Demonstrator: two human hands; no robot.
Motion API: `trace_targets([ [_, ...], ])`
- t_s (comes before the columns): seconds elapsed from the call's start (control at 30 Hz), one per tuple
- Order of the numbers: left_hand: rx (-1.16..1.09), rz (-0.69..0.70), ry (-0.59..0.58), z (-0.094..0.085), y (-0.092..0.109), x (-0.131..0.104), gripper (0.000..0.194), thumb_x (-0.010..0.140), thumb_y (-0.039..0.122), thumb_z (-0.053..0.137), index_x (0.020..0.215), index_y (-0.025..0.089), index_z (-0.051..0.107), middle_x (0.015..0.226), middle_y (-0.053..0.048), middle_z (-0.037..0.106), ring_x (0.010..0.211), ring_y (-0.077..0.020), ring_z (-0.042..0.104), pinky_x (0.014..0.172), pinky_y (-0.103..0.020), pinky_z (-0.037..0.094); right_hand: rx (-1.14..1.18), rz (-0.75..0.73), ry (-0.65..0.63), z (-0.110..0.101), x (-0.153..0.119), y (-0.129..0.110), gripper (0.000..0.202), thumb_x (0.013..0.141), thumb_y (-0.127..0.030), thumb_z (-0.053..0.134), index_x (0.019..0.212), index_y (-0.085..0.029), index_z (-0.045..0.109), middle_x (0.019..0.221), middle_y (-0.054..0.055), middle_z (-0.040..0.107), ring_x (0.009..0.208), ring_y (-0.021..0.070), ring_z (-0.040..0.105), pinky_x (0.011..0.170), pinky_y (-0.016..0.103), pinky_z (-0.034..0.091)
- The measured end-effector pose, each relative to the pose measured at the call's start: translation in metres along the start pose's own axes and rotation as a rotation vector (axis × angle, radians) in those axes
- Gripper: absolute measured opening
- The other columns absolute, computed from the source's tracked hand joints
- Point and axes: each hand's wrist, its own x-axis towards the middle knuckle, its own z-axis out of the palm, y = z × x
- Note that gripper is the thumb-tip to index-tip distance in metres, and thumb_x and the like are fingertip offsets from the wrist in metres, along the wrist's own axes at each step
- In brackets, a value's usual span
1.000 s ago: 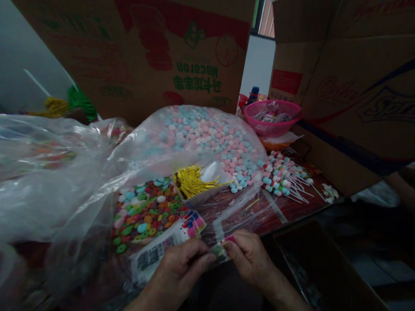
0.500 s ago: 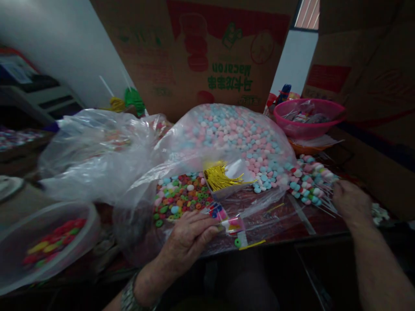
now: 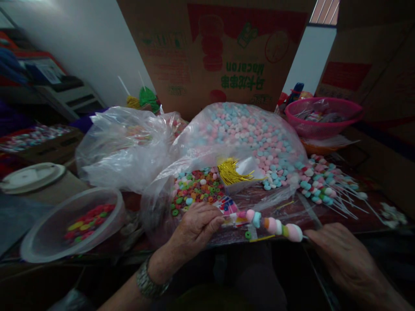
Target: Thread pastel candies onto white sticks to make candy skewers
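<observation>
My right hand (image 3: 346, 255) pinches the stick end of a candy skewer (image 3: 274, 226), strung with pink, blue, white and green marshmallow-like pieces and lying almost level. Its far tip reaches the small printed plastic wrapper (image 3: 239, 221) by my left hand (image 3: 197, 226). Thumb and fingers of the left hand are closed on the wrapper's edge; whether the tip is inside I cannot tell. Behind that hand are loose colourful ring-shaped candies (image 3: 197, 188). Gold twist ties (image 3: 232, 172) fill a small box just beyond them. Finished-looking skewers (image 3: 319, 181) lie in a pile at the right.
A big clear bag of pastel candies (image 3: 246, 129) takes up the middle, with another plastic bag (image 3: 126, 151) left of it. A translucent bowl (image 3: 35, 242) stands front left, a pink basket (image 3: 292, 119) back right. Behind rises a cardboard box (image 3: 207, 56).
My right hand has come from the skewer pile leftward and nearer to me, bringing one skewer to the wrapper. My left hand stays at the wrapper. The view has shifted slightly left.
</observation>
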Motion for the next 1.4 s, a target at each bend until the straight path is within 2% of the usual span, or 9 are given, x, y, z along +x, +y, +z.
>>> trace_targets([
  [0.17, 0.065, 0.082, -0.083, 0.0, 0.008, 0.002, 0.029, 0.093, 0.028, 0.041, 0.079, 0.017, 0.064, 0.073, -0.002, 0.068, 0.069, -0.0155, 0.058, 0.071, -0.029, 0.038, 0.051, 0.01, -0.025, -0.003, -0.001, -0.003, 0.018, 0.088, -0.011, 0.046, 0.098, -0.016, 0.06, 0.063, 0.001, 0.059, 0.058, 0.0147, 0.052, 0.057, 0.029, 0.036],
  [0.27, 0.075, 0.08, -0.058, 0.001, 0.011, 0.005, 0.03, 0.093, 0.029, 0.041, 0.078, 0.017, 0.064, 0.071, -0.003, 0.067, 0.067, -0.0152, 0.058, 0.068, -0.027, 0.039, 0.059, 0.017, 0.006, -0.007, 0.0, -0.005, 0.018, 0.088, -0.01, 0.045, 0.099, -0.017, 0.059, 0.066, 0.002, 0.061, 0.059, 0.0149, 0.054, 0.058, 0.029, 0.038],
  [0.57, 0.053, 0.113, -0.071, 0.0, 0.008, 0.008, 0.025, 0.093, 0.026, 0.042, 0.081, 0.016, 0.063, 0.074, -0.002, 0.068, 0.068, -0.0151, 0.058, 0.068, -0.028, 0.038, 0.101, 0.045, -0.077, -0.016, -0.015, 0.001, 0.016, 0.089, -0.015, 0.046, 0.096, -0.02, 0.06, 0.068, 0.001, 0.063, 0.06, 0.0139, 0.057, 0.062, 0.028, 0.043],
  [0.73, 0.032, 0.164, -0.183, 0.002, 0.014, 0.01, 0.026, 0.094, 0.028, 0.041, 0.087, 0.017, 0.063, 0.078, -0.002, 0.069, 0.073, -0.0154, 0.06, 0.073, -0.029, 0.037, 0.15, 0.034, -0.083, -0.015, -0.008, -0.004, 0.016, 0.089, -0.014, 0.045, 0.096, -0.02, 0.059, 0.067, 0.0, 0.062, 0.058, 0.0132, 0.055, 0.058, 0.027, 0.04],
  [0.97, 0.046, 0.174, -0.299, 0.015, 0.021, 0.016, 0.03, 0.096, 0.031, 0.036, 0.094, 0.018, 0.063, 0.083, -0.002, 0.069, 0.077, -0.0159, 0.061, 0.076, -0.03, 0.036, 0.104, 0.094, -0.12, 0.009, -0.001, -0.018, 0.021, 0.092, -0.016, 0.041, 0.087, -0.02, 0.061, 0.069, 0.003, 0.064, 0.062, 0.015, 0.055, 0.059, 0.028, 0.037],
  [1.03, 0.073, 0.156, -0.383, 0.016, 0.022, 0.017, 0.032, 0.094, 0.041, 0.038, 0.104, 0.02, 0.061, 0.086, -0.003, 0.069, 0.08, -0.0181, 0.062, 0.078, -0.031, 0.038, 0.111, 0.112, -0.134, 0.016, -0.002, -0.019, 0.021, 0.092, -0.016, 0.04, 0.087, -0.019, 0.061, 0.072, 0.004, 0.065, 0.063, 0.0149, 0.056, 0.061, 0.028, 0.038],
  [1.13, 0.118, 0.066, -0.525, 0.017, 0.024, 0.017, 0.057, 0.079, 0.062, 0.052, 0.116, 0.019, 0.054, 0.091, -0.006, 0.069, 0.082, -0.0232, 0.063, 0.074, -0.031, 0.041, 0.148, 0.122, -0.195, 0.022, -0.002, -0.022, 0.022, 0.093, -0.015, 0.039, 0.088, -0.018, 0.061, 0.073, 0.004, 0.065, 0.062, 0.0147, 0.055, 0.061, 0.028, 0.037],
  [1.23, 0.095, -0.051, -0.631, 0.025, 0.03, 0.018, 0.054, 0.074, 0.063, 0.058, 0.107, 0.019, 0.057, 0.088, -0.005, 0.068, 0.076, -0.0219, 0.064, 0.062, -0.025, 0.041, 0.22, 0.111, -0.355, 0.03, 0.006, -0.031, 0.025, 0.092, -0.015, 0.038, 0.084, -0.018, 0.062, 0.069, 0.003, 0.063, 0.061, 0.0146, 0.053, 0.059, 0.027, 0.036],
  [1.4, -0.03, -0.063, -0.758, 0.047, 0.034, 0.021, 0.038, 0.073, 0.054, 0.065, 0.084, 0.018, 0.062, 0.072, -0.001, 0.066, 0.066, -0.0176, 0.062, 0.053, -0.021, 0.037, 0.35, 0.12, -0.504, 0.055, 0.027, -0.052, 0.021, 0.088, -0.017, 0.043, 0.08, -0.019, 0.062, 0.072, 0.003, 0.066, 0.067, 0.0154, 0.058, 0.063, 0.026, 0.039],
])
